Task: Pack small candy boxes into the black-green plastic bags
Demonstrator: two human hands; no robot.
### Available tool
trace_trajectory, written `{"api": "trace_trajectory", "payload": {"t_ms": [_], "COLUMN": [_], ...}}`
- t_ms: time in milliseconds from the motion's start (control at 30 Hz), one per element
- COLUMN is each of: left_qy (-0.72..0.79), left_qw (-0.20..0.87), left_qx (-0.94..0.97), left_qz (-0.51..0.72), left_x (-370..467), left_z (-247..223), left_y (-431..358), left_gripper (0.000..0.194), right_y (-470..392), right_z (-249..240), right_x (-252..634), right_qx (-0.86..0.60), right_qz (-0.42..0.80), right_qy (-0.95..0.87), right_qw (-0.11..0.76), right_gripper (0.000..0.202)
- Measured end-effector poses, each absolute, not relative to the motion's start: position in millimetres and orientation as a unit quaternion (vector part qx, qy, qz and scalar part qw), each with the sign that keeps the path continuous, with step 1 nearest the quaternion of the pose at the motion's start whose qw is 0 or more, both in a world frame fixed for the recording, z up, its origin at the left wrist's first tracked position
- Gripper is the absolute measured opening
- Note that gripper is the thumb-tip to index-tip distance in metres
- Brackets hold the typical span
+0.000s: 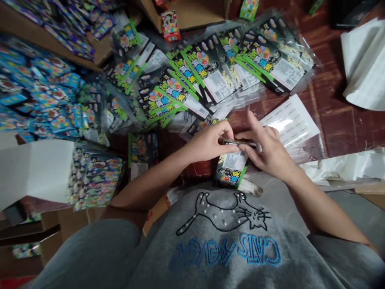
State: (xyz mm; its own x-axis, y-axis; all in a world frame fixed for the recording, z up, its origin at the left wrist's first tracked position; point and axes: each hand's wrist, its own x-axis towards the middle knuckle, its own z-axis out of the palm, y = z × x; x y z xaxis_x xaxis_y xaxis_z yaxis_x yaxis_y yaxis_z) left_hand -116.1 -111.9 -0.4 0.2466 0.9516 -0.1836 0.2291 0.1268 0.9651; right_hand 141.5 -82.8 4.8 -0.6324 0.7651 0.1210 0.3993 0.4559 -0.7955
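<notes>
A black and green printed packet (231, 170) with a white label is upright close to my shirt, near the table's front edge. My left hand (212, 140) pinches its upper edge between thumb and fingers. At the right end of that edge, my right hand (266, 148) closes thumb and fingertips on the packet, with its index finger raised. Beyond my hands lie overlapping piles of similar packets (207, 72) in clear sleeves. A white sticker sheet (290, 122) lies just past my right hand.
Blue packets (45, 88) are heaped at the left, beside a cardboard box (102, 48) of purple ones. A stack of colourful sheets (96, 176) sits at the near left. A red small box (170, 26) stands at the back; white paper (365, 64) lies far right.
</notes>
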Motion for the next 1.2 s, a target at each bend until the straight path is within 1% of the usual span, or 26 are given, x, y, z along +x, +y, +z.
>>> {"api": "trace_trajectory", "payload": {"t_ms": [100,167,233,300,333,367,433,500,533,600,667,733,900,1033,1100,1200], "left_qy": [0.576,0.589,0.579,0.579,0.582,0.584,0.577,0.565,0.562,0.564,0.570,0.568,0.531,0.555,0.570,0.567], "left_qw": [0.461,0.412,0.407,0.431,0.445,0.460,0.482,0.496,0.496,0.481,0.465,0.473,0.477,0.458,0.444,0.440], "left_qx": [0.507,0.444,0.399,0.385,0.389,0.399,0.430,0.437,0.426,0.396,0.387,0.411,0.496,0.507,0.492,0.451], "left_qz": [0.446,0.535,0.582,0.575,0.558,0.537,0.500,0.494,0.507,0.543,0.556,0.534,0.494,0.474,0.485,0.530], "left_x": [-152.1,-168.7,-172.3,-165.0,-159.4,-153.6,-143.4,-137.0,-135.6,-136.3,-140.6,-146.2,-155.7,-157.1,-155.4,-150.3], "left_z": [7.7,7.4,-1.6,-16.2,-23.5,-29.8,-37.5,-39.0,-38.2,-35.4,-32.6,-31.2,-34.0,-38.6,-41.2,-45.9], "left_y": [-125.8,-143.4,-167.7,-195.6,-209.0,-220.9,-236.4,-238.5,-235.2,-224.0,-213.4,-208.2,-208.5,-201.0,-196.1,-192.5], "left_gripper": [0.038,0.050,0.066,0.078,0.079,0.076,0.059,0.043,0.040,0.046,0.057,0.057,0.039,0.024,0.024,0.036], "right_y": [-91.9,-102.6,-112.8,-117.7,-117.6,-116.0,-111.0,-107.7,-107.4,-109.1,-111.9,-113.5,-115.2,-119.0,-119.4,-116.2], "right_z": [-6.2,-16.5,-26.9,-34.9,-37.7,-39.8,-41.9,-41.4,-40.3,-37.2,-34.6,-34.1,-44.0,-49.9,-48.5,-43.2], "right_x": [145.6,140.2,125.5,106.7,98.3,91.2,82.0,77.0,75.1,71.2,67.5,65.0,68.1,70.9,69.7,66.8], "right_qx": [-0.387,-0.401,-0.400,-0.407,-0.414,-0.421,-0.422,-0.410,-0.399,-0.374,-0.354,-0.339,-0.327,-0.329,-0.328,-0.340], "right_qz": [0.475,0.545,0.602,0.611,0.599,0.580,0.544,0.522,0.514,0.500,0.485,0.475,0.502,0.532,0.534,0.506], "right_qy": [-0.719,-0.634,-0.566,-0.517,-0.504,-0.501,-0.526,-0.572,-0.597,-0.640,-0.670,-0.692,-0.720,-0.708,-0.708,-0.718], "right_qw": [0.329,0.374,0.397,0.440,0.464,0.484,0.500,0.482,0.470,0.448,0.437,0.425,0.351,0.328,0.325,0.336], "right_gripper": [0.093,0.092,0.086,0.079,0.075,0.072,0.071,0.080,0.086,0.099,0.103,0.102,0.090,0.080,0.081,0.094]}}
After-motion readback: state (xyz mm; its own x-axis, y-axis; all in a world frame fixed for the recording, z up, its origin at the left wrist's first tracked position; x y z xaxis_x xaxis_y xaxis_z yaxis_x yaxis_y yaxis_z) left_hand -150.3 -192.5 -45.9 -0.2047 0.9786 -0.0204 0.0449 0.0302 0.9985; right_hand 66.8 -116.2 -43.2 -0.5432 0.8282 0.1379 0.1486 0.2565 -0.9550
